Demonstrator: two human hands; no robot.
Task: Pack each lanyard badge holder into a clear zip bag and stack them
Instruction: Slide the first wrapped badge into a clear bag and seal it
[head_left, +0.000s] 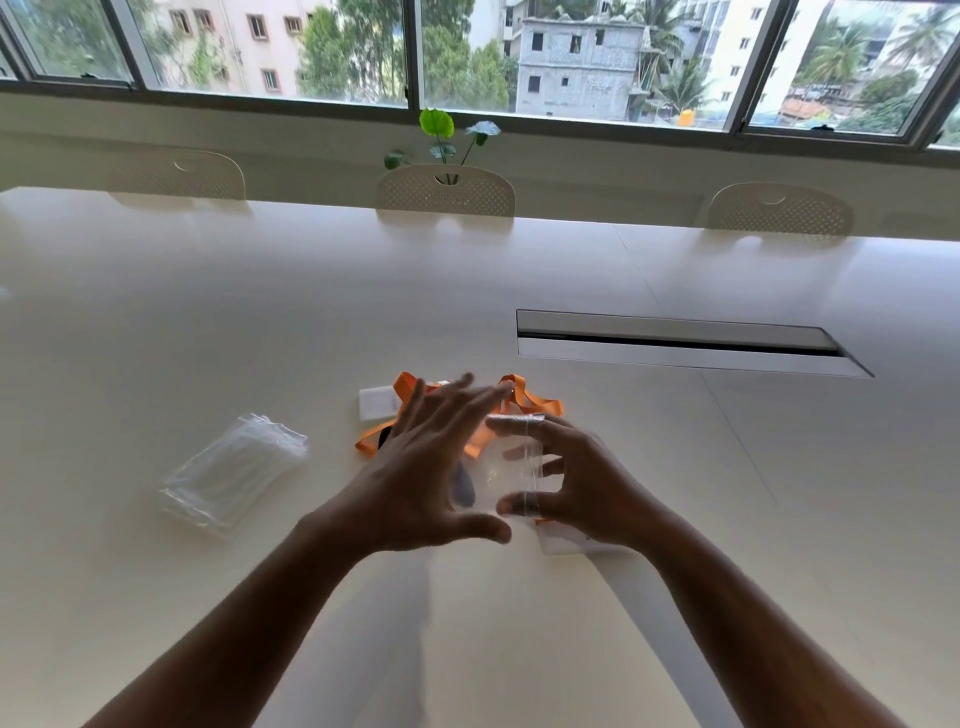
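Left hand (431, 467) spread flat, right hand (576, 483) pinching clear zip bag (511, 467), bare table (260, 312) all around

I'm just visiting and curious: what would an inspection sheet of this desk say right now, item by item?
Surface: a white table, glossy, with a long recessed slot on the right.
Job's things: a stack of clear zip bags on the left; orange lanyards heaped in the middle beside a white badge holder; one clear zip bag held up between the hands.
Clutter: nothing seen.
Hands: the right hand pinches the bag's edge; the left hand is spread open and blurred.
Cables: nothing seen.
Surroundings: three pale chairs across the table, a small plant, windows facing buildings and trees.
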